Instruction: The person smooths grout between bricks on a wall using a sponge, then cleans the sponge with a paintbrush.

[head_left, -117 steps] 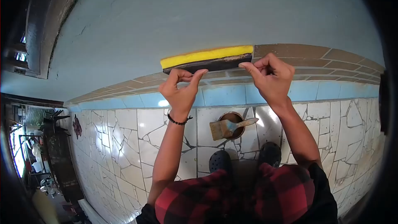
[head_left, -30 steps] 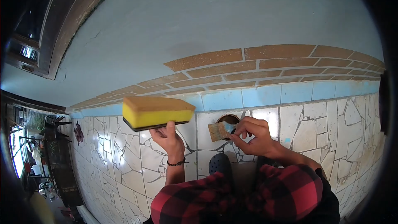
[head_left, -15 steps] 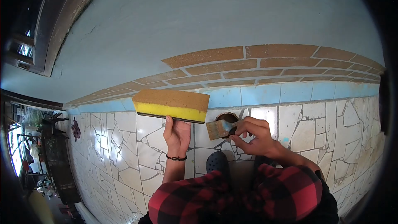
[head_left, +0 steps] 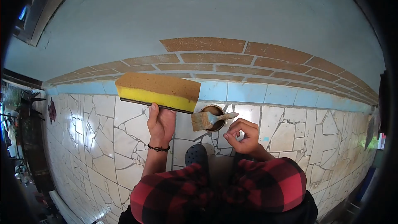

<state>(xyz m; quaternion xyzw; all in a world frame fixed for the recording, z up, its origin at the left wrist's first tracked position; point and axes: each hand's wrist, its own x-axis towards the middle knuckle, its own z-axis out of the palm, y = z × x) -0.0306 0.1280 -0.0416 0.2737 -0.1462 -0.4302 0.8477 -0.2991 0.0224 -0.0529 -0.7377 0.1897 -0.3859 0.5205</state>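
Observation:
My left hand [head_left: 161,125] holds a yellow sponge block [head_left: 155,95] by its dark backing, with the thumb over the near edge. Brown paint coats the block's far side. A paintbrush [head_left: 214,118] with brown-stained bristles and blue paint on its ferrule rests across the rim of a round paint can [head_left: 216,129]. Just right of the brush handle is my right hand [head_left: 245,136], apart from it, fingers curled in and nothing seen in them.
Ahead is a grey wall [head_left: 199,8] with painted brown brick shapes [head_left: 215,58] above a light blue tile strip [head_left: 246,92]. Broken-tile flooring [head_left: 99,141] surrounds my feet; a dark clog [head_left: 196,154] shows below the can. Furniture [head_left: 25,149] stands far left.
My right hand has let go of the paintbrush, which now lies on the can, and has drawn back from it. The sponge block stays in my left hand. The view has shifted.

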